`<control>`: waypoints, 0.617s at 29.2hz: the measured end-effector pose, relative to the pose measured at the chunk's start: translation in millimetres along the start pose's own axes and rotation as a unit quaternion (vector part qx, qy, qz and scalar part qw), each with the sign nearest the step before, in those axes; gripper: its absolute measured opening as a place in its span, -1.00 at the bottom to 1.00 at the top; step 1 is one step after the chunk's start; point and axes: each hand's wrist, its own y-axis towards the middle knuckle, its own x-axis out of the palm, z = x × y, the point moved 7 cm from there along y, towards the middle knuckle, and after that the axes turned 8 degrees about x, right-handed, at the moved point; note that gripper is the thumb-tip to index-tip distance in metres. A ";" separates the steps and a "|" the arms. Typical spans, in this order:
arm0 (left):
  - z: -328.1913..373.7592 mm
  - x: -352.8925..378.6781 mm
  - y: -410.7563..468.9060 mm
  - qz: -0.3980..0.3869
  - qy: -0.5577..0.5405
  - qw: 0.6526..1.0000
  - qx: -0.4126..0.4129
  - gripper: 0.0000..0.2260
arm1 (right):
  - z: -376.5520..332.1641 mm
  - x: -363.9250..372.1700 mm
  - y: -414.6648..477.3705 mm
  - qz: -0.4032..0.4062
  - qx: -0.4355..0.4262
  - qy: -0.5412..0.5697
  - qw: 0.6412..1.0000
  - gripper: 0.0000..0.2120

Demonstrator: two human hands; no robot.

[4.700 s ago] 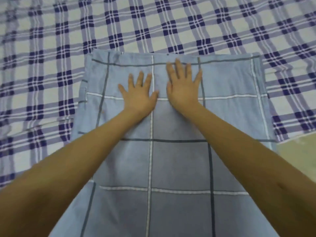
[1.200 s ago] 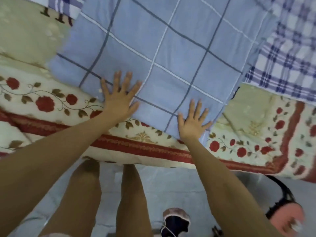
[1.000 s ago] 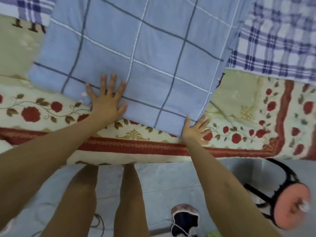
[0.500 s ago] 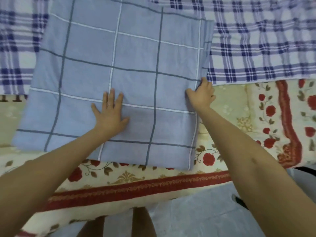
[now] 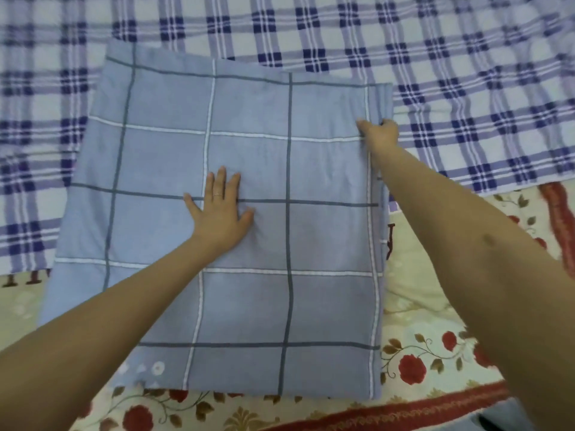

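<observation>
A folded light-blue cloth (image 5: 249,126) with a grid of grey and white lines lies flat on the bed. My left hand (image 5: 219,209) rests palm down on its middle, fingers straight and spread, a ring on one finger. My right hand (image 5: 379,133) is at the cloth's right edge near the far corner. Its fingers are curled over that edge and grip the layers.
A white sheet with blue-purple checks (image 5: 466,88) covers the far part of the bed. A cream blanket with red roses and a red border (image 5: 417,362) lies under the cloth's near part and to the right. A strip of grey floor shows at the bottom right.
My view has risen from the bed's edge and floor to the cloth. My right hand slid up the right edge toward the far corner and took hold; my left hand stayed flat.
</observation>
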 end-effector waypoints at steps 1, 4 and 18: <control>1.5 -1.4 10.0 0.008 0.006 1.000 0.009 -0.39 | -7.4 -4.2 6.5 0.024 -0.017 0.012 0.999 -0.93; 6.6 -2.7 36.1 0.031 0.019 0.999 0.029 -0.44 | -13.8 -13.3 24.4 0.057 -0.035 0.044 0.997 -0.79; -6.6 -6.2 66.6 0.059 0.104 0.985 0.123 -0.40 | 9.8 -12.6 34.5 0.149 0.008 0.021 0.989 -0.85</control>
